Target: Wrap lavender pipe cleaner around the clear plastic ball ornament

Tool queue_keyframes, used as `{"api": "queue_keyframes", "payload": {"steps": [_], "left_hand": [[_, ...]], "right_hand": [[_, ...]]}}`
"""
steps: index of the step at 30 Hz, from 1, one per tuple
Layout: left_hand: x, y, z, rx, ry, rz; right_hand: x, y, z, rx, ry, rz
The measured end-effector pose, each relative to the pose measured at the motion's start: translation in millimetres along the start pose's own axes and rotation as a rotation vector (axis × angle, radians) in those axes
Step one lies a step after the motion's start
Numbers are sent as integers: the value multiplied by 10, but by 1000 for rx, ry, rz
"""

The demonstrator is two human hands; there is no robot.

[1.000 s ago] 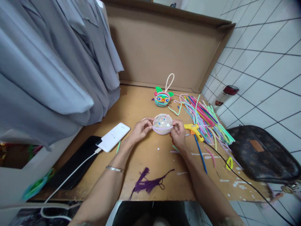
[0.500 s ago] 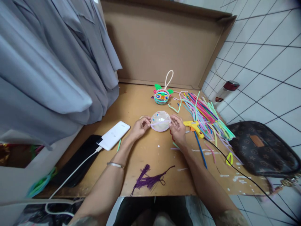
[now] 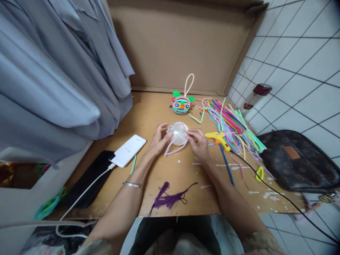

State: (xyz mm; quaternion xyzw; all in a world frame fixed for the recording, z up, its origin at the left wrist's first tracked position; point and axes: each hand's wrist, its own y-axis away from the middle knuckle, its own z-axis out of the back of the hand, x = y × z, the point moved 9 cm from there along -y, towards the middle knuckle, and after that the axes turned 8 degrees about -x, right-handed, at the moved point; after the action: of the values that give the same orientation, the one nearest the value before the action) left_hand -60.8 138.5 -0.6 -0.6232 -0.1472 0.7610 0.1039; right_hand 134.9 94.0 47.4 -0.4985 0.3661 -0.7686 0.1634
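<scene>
A clear, round plastic ball (image 3: 174, 129) with small coloured specks is between my hands over the table. My left hand (image 3: 159, 140) grips its left side, with the thumb toward the front. My right hand (image 3: 199, 144) is closed in a pinch on a lavender pipe cleaner (image 3: 174, 152) at the ball's right edge. The pipe cleaner is bent into a loop that hangs off the ball's front, its pointed bend at lower left. Right of my right hand lies a yellow glue gun (image 3: 215, 136). Beyond the ball sits a decorated ball (image 3: 181, 107) with green ears, a face and a cream hanging loop.
Many coloured pipe cleaners (image 3: 231, 118) lie at the right, near a brown patterned bag (image 3: 305, 166) and a red-lidded jar (image 3: 255, 97). Purple tassels (image 3: 170, 200) lie in front. A white power bank (image 3: 129, 150) with a cable is at left, by a grey curtain (image 3: 53, 71).
The lavender loop has come away from around the ball's front and now hangs toward me at lower left. My left hand has shifted its hold on the ball.
</scene>
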Motion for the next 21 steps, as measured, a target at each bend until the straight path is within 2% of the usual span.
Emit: {"api": "queue_keyframes", "payload": {"steps": [3, 6, 17, 21], "left_hand": [[-254, 49, -75, 33, -90, -150], [-368, 66, -137, 80, -153, -220], [-405, 115, -195, 49, -162, -267], [-381, 81, -195, 26, -167, -257]], "right_hand": [[155, 32, -81, 82, 60, 116], [249, 65, -112, 111, 145, 203], [299, 97, -287, 368, 198, 244], [250, 112, -321, 368, 177, 221]]}}
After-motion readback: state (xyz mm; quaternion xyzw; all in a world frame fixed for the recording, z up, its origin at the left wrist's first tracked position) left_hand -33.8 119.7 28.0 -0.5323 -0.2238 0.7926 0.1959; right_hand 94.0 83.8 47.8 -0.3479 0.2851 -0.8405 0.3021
